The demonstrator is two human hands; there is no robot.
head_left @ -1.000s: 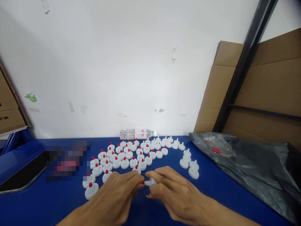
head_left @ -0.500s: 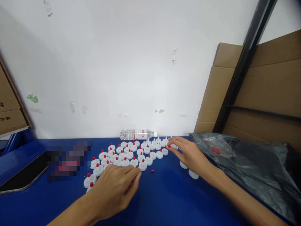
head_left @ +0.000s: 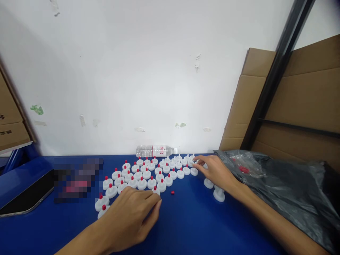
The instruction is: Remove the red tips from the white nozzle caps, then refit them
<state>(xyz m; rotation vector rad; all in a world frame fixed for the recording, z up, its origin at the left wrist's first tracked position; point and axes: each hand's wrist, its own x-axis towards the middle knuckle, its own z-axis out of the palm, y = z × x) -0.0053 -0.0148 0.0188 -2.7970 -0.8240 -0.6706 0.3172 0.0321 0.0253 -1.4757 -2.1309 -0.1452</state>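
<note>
My left hand (head_left: 135,212) is closed over the near side of a group of white round lids with nozzles (head_left: 146,174), many topped with red caps (head_left: 146,169). Its curled fingers hide whatever it may hold. A capped lid (head_left: 155,190) shows just beyond its knuckles. My right hand (head_left: 212,170) hovers at the group's right end, thumb and forefinger apart, beside a white lid (head_left: 193,171) whose top the thumb hides. One lid to the left wears a red cap (head_left: 187,165). Several lids at the back have bare nozzles (head_left: 179,156). A loose red cap (head_left: 172,192) lies between my hands.
Two white lids (head_left: 219,195) stand below my right hand. A clear bottle (head_left: 156,151) lies along the wall. On the right, a bag of red caps (head_left: 243,169) rests on black plastic sheeting (head_left: 289,191). A dark phone (head_left: 26,194) lies on the blue table (head_left: 186,226) at left.
The red cap at my right fingertips now sits on a lid's nozzle. My right hand has shifted slightly right and its fingers have parted. The left hand has barely moved.
</note>
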